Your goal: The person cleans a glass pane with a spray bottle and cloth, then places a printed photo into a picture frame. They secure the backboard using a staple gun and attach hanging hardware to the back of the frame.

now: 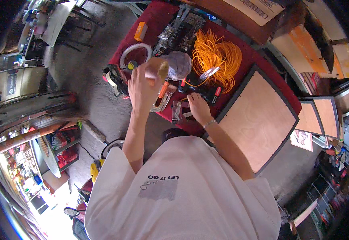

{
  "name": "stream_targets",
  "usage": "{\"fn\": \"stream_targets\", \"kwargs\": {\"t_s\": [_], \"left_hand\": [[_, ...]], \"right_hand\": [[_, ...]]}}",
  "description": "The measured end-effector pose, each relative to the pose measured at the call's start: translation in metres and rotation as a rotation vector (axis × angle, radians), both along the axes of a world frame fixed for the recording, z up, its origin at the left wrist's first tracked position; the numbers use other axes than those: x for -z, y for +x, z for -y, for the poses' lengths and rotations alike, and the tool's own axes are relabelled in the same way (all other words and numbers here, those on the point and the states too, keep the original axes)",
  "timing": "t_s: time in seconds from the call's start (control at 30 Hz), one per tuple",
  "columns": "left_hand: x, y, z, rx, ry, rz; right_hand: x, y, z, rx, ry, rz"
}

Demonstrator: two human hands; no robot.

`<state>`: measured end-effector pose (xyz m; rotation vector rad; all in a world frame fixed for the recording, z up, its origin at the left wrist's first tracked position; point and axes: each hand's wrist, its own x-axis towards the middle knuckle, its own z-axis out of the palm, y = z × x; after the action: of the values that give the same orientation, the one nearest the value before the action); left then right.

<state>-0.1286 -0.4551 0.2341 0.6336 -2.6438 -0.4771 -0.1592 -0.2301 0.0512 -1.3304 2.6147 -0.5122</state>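
My left hand [142, 90] is raised over the near left part of the red-covered table, its fingers curled at a tan, roll-like thing [155, 68] that is partly blurred. Just beyond lies a bundled greyish-purple cloth or bag [179, 65]. A silver staple gun [163, 102] and an orange-handled tool [163, 89] lie to the right of my left wrist. My right hand [199, 108] rests at the table's near edge with fingers apart, beside a small clear packet [177, 111]. Beyond it is a black tool with red ends [215, 96].
A coil of orange cord [218, 56] fills the table's middle right. A white ring-shaped coil [136, 54], an orange box [141, 31] and dark metal parts [182, 30] lie farther back. A black-framed wooden panel [258, 120] leans at the right. Cardboard boxes [302, 48] stand beyond.
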Motion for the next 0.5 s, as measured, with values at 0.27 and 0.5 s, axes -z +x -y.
{"fn": "stream_targets", "kwargs": {"t_s": [0.27, 0.5], "left_hand": [[0.033, 0.149, -0.098, -0.388, 1.58, -0.275], [0.089, 0.225, -0.153, -0.526, 1.794, -0.295]], "right_hand": [[0.025, -0.042, 0.03, -0.372, 0.127, -0.061], [0.025, -0.025, 0.022, -0.224, 0.14, -0.256]]}}
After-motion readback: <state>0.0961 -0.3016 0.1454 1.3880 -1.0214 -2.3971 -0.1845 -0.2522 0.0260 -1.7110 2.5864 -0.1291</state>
